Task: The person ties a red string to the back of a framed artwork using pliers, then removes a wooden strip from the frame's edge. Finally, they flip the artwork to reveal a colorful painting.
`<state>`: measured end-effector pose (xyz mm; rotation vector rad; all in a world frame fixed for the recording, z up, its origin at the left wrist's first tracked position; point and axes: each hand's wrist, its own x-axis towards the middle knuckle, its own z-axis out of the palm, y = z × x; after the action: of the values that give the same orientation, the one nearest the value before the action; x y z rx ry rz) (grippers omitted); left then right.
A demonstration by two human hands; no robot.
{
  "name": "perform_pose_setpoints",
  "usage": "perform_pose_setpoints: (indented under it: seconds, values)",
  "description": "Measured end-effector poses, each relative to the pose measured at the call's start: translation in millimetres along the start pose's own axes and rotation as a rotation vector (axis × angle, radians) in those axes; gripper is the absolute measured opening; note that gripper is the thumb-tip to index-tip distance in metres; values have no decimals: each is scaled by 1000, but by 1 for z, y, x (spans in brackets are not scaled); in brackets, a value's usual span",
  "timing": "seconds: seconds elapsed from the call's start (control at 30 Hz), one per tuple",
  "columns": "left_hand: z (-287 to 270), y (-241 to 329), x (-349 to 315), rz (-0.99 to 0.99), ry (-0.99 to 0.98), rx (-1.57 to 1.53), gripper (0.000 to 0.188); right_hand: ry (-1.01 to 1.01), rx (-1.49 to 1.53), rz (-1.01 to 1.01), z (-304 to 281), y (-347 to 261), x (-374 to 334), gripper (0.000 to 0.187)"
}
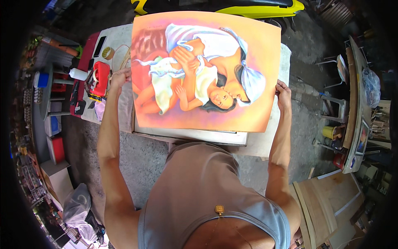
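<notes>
A large painted sheet [149, 118], a picture of two figures embracing on an orange ground, is held out flat in front of me and bows slightly. Its left edge is pinched in my left hand [120, 79], fingers closed. On the opposite edge my right hand [283, 93] grips too, fingers curled round the border. Under the sheet, a shallow frame or panel with a dark rim [190, 137] shows only along its near side; the sheet hides the rest.
The pale-covered table [286, 62] carries a red tool case [100, 79], a tape roll [108, 53], a phone [99, 46] and a white bottle [78, 74] at left. A yellow motorcycle [265, 9] stands beyond. Wooden boards [327, 203] lie at lower right; a workbench [355, 103] lines the right.
</notes>
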<state>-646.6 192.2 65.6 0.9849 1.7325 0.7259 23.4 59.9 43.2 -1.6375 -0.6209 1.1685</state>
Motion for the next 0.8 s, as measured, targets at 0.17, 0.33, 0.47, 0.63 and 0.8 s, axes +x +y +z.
perform_pose_setpoints:
  seconds: [0.17, 0.33, 0.47, 0.63, 0.8]
  values:
    - [2, 0, 0, 49, 53, 141, 26, -19, -19, 13, -3, 0, 5, 26]
    - [-2, -3, 9, 45, 87, 201, 24, -26, 27, -16, 3, -6, 14, 25]
    - [6, 5, 4, -13, 93, 49, 24, -50, 24, 3, 1, -5, 17, 25]
    - [18, 28, -6, -108, 74, -13, 24, -85, -25, 67, -9, -5, 20, 25]
    - [16, 23, 0, -181, 152, 47, 23, -107, -39, 151, -3, -17, 25, 27]
